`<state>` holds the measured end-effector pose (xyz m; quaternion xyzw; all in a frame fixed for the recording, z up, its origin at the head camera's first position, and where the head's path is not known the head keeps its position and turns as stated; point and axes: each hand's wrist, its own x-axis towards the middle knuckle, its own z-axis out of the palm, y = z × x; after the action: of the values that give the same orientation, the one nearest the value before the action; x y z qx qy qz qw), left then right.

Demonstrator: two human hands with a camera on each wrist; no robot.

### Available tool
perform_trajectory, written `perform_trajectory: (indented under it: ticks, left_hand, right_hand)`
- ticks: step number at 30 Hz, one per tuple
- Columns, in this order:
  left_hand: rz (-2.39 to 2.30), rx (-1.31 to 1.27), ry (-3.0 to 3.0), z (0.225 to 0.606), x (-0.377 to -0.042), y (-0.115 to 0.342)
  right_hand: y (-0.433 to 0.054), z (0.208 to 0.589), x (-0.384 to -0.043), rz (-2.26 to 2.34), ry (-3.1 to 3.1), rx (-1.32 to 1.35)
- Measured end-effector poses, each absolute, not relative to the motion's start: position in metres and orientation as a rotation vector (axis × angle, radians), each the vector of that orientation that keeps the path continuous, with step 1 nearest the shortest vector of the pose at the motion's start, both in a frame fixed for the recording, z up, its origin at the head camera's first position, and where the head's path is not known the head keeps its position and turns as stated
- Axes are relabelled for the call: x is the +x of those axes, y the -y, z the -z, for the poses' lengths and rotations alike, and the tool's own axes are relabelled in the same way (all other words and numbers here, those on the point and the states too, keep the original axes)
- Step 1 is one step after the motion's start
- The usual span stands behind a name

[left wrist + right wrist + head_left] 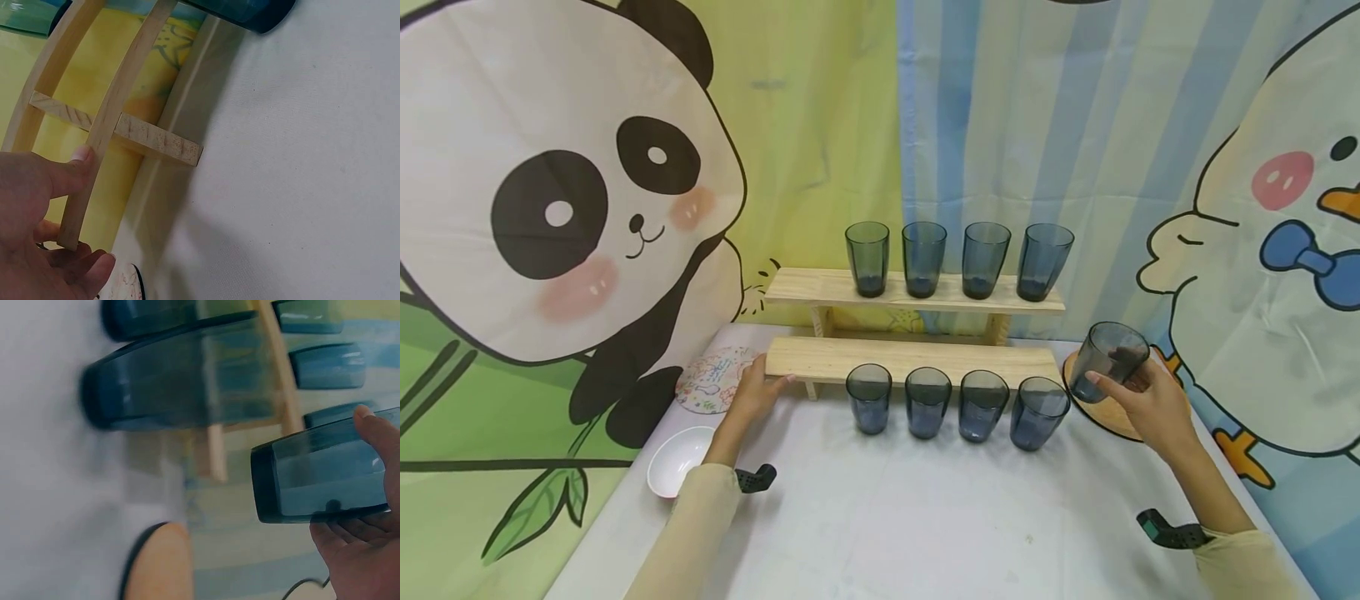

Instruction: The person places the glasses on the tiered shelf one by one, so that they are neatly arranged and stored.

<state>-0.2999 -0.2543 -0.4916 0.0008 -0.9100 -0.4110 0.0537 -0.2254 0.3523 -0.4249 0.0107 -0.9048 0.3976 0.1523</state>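
Note:
A two-tier wooden shelf [917, 358] stands at the back of the white table. My left hand [752, 396] grips the left end of its lower board, and the left wrist view shows the thumb [81, 164] on the board's front edge. On the right, my right hand [1153, 408] holds a blue-grey drinking glass [1096, 363], rim up and slightly tilted, over a round wooden board. The right wrist view shows thumb and fingers on opposite sides of this glass [319, 478]. Several matching glasses [981, 260] line the upper tier; several more [927, 404] are in a row before the lower tier.
The round wooden board [1112, 421] lies beside the shelf's right end. At the left are a white bowl [677, 458] and a round patterned mat [711, 382]. Cartoon-printed curtains [820, 125] hang close behind the table.

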Motion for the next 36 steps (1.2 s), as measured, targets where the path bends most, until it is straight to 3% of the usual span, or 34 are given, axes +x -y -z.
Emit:
perform_trajectory:
  ticks: [13,27,36]
  left_hand:
    - [1.264,0.035,2.760,0.489,-0.298,0.252]
    - [1.253,0.026,2.750,0.493,-0.299,0.254]
    - [1.260,0.026,2.744,0.493,-0.299,0.253]
  right_hand:
    - [-0.270,0.363,-0.254,-1.434,2.611,0.217]
    - [-0.143,0.355,-0.283,-1.736,2.575,0.592]
    - [-0.068,0.350,-0.306,-1.725,2.571,0.697]
